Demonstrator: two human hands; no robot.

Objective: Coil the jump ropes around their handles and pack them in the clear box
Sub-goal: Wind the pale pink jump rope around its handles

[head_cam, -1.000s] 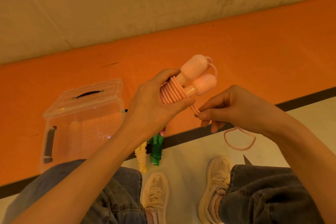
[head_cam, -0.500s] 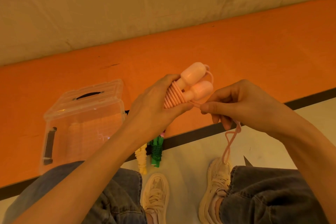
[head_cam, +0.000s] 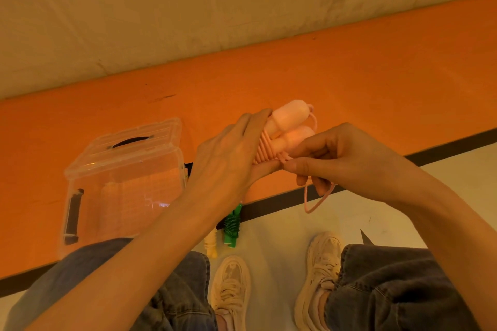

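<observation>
My left hand point(head_cam: 228, 158) grips the two handles of a pink jump rope point(head_cam: 289, 121), held side by side with cord coiled round them. Right beside the coils, my right hand point(head_cam: 338, 156) pinches the cord, and a short loop of pink cord point(head_cam: 314, 204) hangs below its fingers. The clear box point(head_cam: 123, 177) stands at the left on the orange floor, with its lid point(head_cam: 139, 140) tipped open behind it. Below my left wrist lie a coiled green rope point(head_cam: 231, 226) and a coiled yellow rope point(head_cam: 211, 246), both partly hidden by my arm.
My jeans-clad knees and two pale sneakers point(head_cam: 234, 287) fill the bottom of the view. A black stripe point(head_cam: 443, 150) divides the orange floor from the white floor. A beige wall rises behind.
The hanging pink loop has shrunk and risen off the floor as cord went onto the handles. My right hand moved up and left, closer to the coils.
</observation>
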